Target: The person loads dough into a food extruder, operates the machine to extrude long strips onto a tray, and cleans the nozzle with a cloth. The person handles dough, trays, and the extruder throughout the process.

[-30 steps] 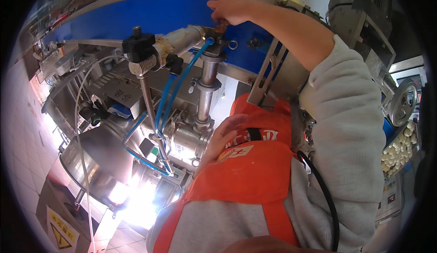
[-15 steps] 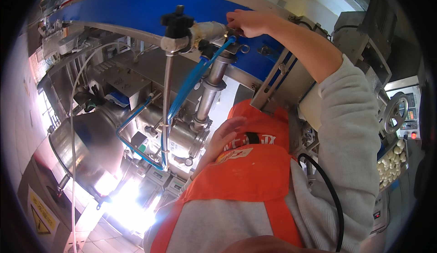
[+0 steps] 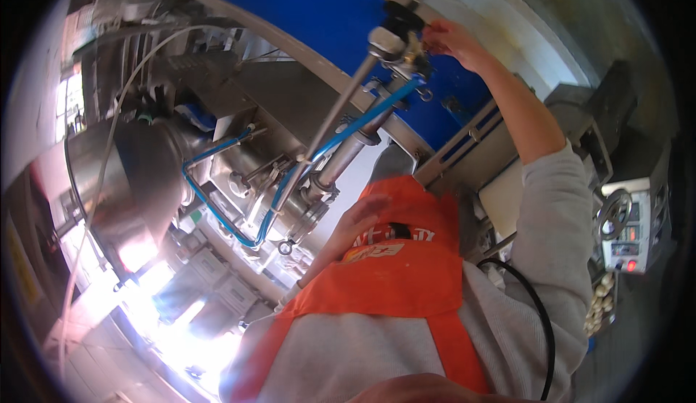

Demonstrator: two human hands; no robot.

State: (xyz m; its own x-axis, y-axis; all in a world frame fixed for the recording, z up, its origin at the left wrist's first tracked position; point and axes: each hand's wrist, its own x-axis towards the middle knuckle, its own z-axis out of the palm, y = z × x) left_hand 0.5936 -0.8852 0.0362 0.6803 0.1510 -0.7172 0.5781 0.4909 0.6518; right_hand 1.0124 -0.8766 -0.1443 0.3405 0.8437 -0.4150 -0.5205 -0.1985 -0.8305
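My right hand point(image 3: 451, 40) is raised over the blue conveyor belt point(image 3: 304, 11). Its fingers are curled around the end of a metal filling nozzle point(image 3: 415, 49), which they partly hide. Beside them sits the valve head with a black star-shaped knob point(image 3: 401, 17). A steel rod point(image 3: 337, 109) and blue air hoses point(image 3: 362, 120) run down from it toward a steel filling machine point(image 3: 283, 203). My left hand point(image 3: 360, 221), somewhat blurred, is in front of my orange apron point(image 3: 399, 280) with fingers stretched out and nothing in it.
A large steel hopper point(image 3: 123, 178) stands at the left, near strong glare. At the right are a handwheel point(image 3: 615, 213), a control box with a red light point(image 3: 629, 240) and pale round pieces in a tray point(image 3: 600, 305). A black cable point(image 3: 533, 305) hangs by my right sleeve.
The valve head and knob have swung right and tilted, my right hand moving right with them. The view has turned, shifting the hopper left. My left hand stays by the apron.
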